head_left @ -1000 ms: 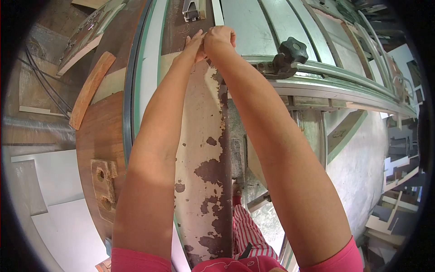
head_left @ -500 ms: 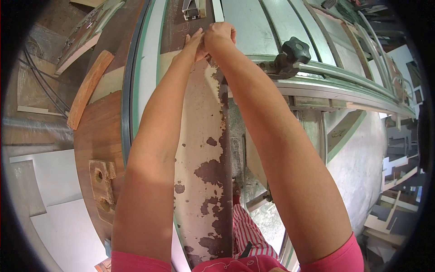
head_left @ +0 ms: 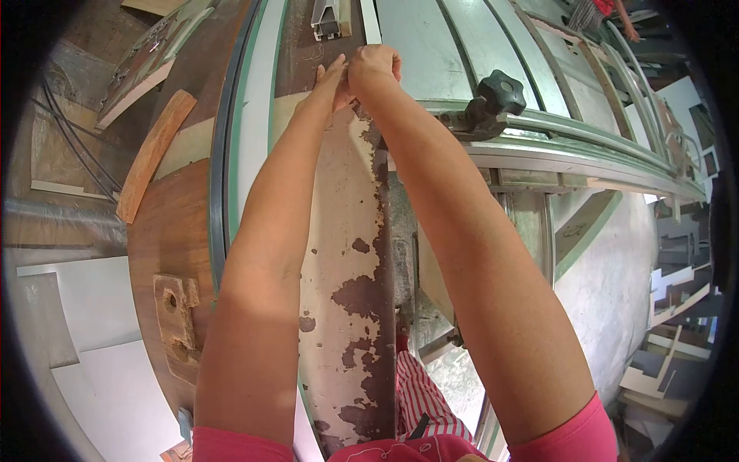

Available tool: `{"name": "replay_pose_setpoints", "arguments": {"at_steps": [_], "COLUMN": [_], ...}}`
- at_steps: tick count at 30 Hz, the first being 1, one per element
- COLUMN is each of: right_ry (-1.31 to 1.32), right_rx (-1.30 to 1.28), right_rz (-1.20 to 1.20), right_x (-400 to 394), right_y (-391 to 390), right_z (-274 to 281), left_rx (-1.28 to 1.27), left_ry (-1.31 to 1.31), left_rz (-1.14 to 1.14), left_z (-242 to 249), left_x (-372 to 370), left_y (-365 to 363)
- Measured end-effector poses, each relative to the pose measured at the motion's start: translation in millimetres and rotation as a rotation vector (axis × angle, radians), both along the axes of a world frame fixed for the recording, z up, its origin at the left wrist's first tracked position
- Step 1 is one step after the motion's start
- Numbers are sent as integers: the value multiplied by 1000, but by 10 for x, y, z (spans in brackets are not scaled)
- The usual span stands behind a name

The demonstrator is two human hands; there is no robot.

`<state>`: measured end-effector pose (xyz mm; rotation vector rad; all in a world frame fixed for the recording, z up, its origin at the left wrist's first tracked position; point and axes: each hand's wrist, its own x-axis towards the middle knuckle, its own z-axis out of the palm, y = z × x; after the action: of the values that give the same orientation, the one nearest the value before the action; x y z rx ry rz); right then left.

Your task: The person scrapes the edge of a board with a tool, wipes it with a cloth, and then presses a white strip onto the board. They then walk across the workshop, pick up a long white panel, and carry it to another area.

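Both arms stretch forward over a long machine bed with flaking cream paint over brown. At its far end my left hand lies with thumb and fingers extended and apart, its palm side hidden. Right beside it, my right hand has its fingers curled; whatever they grip is hidden under the hand. A pale narrow strip runs away just beyond my right hand. Ahead of the hands stands a metal profile piece against a strip of wood.
A ribbed metal sliding table with a black clamp knob lies to the right. At left are a wooden offcut, a holed wood block and white panels. Another person's hand shows at the upper right.
The view has shifted slightly, and both hands sit a little lower in it with almost the same pose. Another person's arm and striped clothing have come into sight at the upper right.
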<state>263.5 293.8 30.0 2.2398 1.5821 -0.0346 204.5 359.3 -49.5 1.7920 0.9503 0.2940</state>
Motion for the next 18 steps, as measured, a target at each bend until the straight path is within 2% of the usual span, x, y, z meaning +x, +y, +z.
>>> {"name": "replay_pose_setpoints", "arguments": {"at_steps": [1, 3, 4, 5, 7, 8, 10, 11, 12, 14, 16, 18], "right_ry": [-3, -26, -28, -25, -19, -37, -69, -66, -82, -85, -90, -91], "right_rx": [-2, 41, 46, 55, 69, 65, 25, 27, 16, 26, 30, 39], "right_rz": [-2, 12, 14, 7, 8, 10, 27, 34, 33, 9, -1, -12], "right_x": [6, 16, 33, 52, 75, 83, 101, 106, 114, 115, 135, 204], "right_y": [18, 32, 52, 76, 122, 136, 190, 220, 249, 272, 313, 371], "right_z": [-14, -54, -72, -88, -106, -113, -122, -132, -140, -113, -122, -140], "left_rx": [156, 637, 642, 454, 269, 215, 635, 635, 482, 329, 582, 622], "left_ry": [103, 385, 385, 228, 73, 45, 371, 376, 231, 87, 409, 411], "left_rz": [-42, -300, -297, -185, -67, -133, -251, -245, -233, -215, -291, -276], "left_z": [-25, -57, -64, -94, -126, -143, -105, -147, -152, -76, -16, -8], "left_x": [-2, -15, -16, -16, -16, -2, -30, -28, -35, -34, -2, -9], "left_y": [34, 118, 105, 62, 87, 131, 102, 136, 150, 111, 83, 47]}}
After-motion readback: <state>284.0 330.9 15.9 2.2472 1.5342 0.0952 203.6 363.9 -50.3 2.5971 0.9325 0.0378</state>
